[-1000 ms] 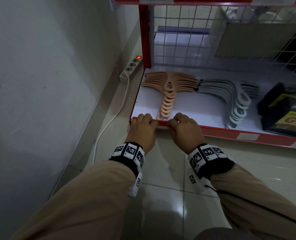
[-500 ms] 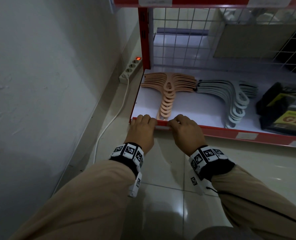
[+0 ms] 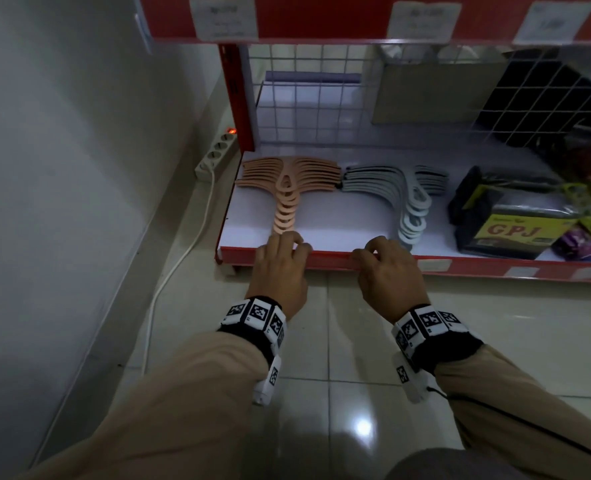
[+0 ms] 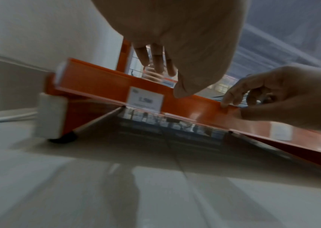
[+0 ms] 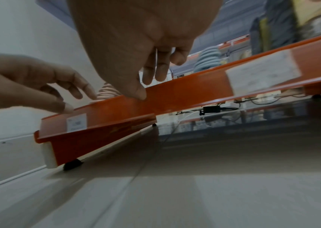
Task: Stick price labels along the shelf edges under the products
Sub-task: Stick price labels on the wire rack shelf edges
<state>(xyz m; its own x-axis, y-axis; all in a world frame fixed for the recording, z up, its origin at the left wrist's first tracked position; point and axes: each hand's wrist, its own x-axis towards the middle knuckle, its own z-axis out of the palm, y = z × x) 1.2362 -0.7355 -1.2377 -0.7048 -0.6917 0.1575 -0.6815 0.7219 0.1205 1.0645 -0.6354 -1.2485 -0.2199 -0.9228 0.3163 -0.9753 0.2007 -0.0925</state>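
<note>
A second ago both hands sat side by side at the left end of the bottom shelf's red edge (image 3: 328, 260), almost touching; now they are well apart. The left hand (image 3: 280, 268) stays below the peach hangers (image 3: 285, 188) and the right hand (image 3: 387, 271) has shifted along to below the grey hangers (image 3: 408, 199).

The head view hides what the hands covered. The left wrist view shows it: a white price label (image 4: 145, 99) stuck on the edge's front face, near the shelf's left corner, with the left hand's thumb hanging just right of it (fingers loosely extended over the shelf, holding nothing). The right wrist view shows the same label (image 5: 76, 122) under the left hand's fingertips, and the right hand's thumb pressing the edge's upper rim, its fingers loosely curved and gripping nothing. It also shows another label (image 5: 263, 72) further right, which the head view shows only faintly.
</note>
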